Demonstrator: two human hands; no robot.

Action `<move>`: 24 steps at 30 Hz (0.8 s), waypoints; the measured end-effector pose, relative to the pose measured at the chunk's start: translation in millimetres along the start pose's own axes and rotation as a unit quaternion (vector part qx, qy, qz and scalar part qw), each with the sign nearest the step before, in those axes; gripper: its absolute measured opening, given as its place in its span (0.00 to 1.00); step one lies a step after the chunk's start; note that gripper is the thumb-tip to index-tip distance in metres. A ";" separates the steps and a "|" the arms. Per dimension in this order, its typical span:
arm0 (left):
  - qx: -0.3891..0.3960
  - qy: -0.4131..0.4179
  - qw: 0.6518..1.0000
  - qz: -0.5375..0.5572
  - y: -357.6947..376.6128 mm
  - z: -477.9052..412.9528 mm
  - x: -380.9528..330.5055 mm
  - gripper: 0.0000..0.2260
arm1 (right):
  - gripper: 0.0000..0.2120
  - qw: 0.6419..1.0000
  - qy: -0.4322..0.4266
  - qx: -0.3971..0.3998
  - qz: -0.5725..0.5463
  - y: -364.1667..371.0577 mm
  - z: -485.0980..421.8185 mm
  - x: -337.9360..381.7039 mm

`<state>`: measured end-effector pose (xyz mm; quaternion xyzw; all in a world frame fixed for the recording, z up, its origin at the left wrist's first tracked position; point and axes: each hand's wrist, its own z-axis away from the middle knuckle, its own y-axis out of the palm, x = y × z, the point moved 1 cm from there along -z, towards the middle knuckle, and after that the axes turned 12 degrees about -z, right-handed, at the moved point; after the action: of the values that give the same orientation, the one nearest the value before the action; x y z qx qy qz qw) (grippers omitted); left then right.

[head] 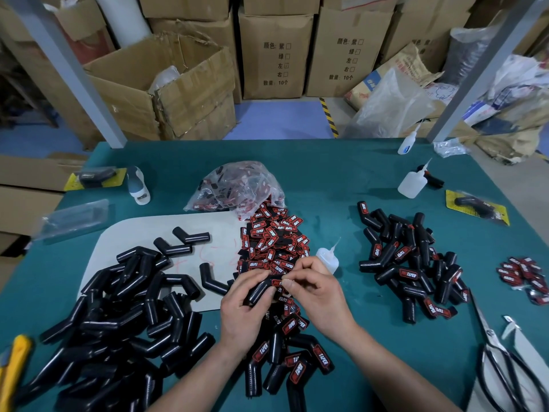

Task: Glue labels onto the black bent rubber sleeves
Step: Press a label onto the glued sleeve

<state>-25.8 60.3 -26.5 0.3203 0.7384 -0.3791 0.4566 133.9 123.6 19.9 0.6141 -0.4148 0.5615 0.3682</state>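
Head view: a black bent sleeve [261, 288] is gripped in the left hand [248, 307] above the tabletop [341, 179], just in front of the label heap. A red-and-black label [277, 282] is pinched onto the sleeve by the thumb and fingers of the right hand [315, 288]; both hands are closed on the work.

Loose labels [273, 242] are heaped at mid-table, spilling from a clear bag [234, 185] lying toward the far edge. Unlabelled sleeves [118, 316] are piled at the near left, partly on a white sheet [219, 224]. Labelled sleeves [410, 263] are stacked toward the right edge, w/ more [285, 355] between the forearms at the near edge. A smaller label pile [525, 278] sits at the right edge.

A glue bottle [328, 258] stands just beyond the right hand, touching the label heap. Two more bottles [413, 182] are seen toward the far right corner. Scissors [499, 361] lie at the near right corner, a yellow knife [15, 361] at the near left. Packaged sleeves on yellow cards [478, 206] rest at the left and right edges. Cardboard boxes [276, 52] are stacked beyond the table.
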 end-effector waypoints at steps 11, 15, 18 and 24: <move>0.002 -0.009 1.000 0.002 -0.7 0.5 -5.8 0.13 | 0.03 0.999 -0.030 -0.002 0.019 0.9 0.0 -1.7; -0.002 -0.012 1.000 0.004 -1.1 0.7 -7.4 0.12 | 0.04 0.999 -0.036 -0.004 0.021 0.4 -0.6 -3.8; 0.001 -0.039 0.999 0.018 -0.3 -0.1 -7.1 0.14 | 0.08 1.000 -0.031 -0.004 -0.002 1.5 -0.7 -3.6; 0.002 -0.159 0.985 0.070 -0.1 -4.2 -2.7 0.18 | 0.06 0.989 0.062 -0.082 -0.108 -0.7 -1.4 0.6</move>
<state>-26.7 63.5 -22.8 0.3077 0.6314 -0.3939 0.5929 134.0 125.0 20.6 0.5869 -0.3672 0.5193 0.5010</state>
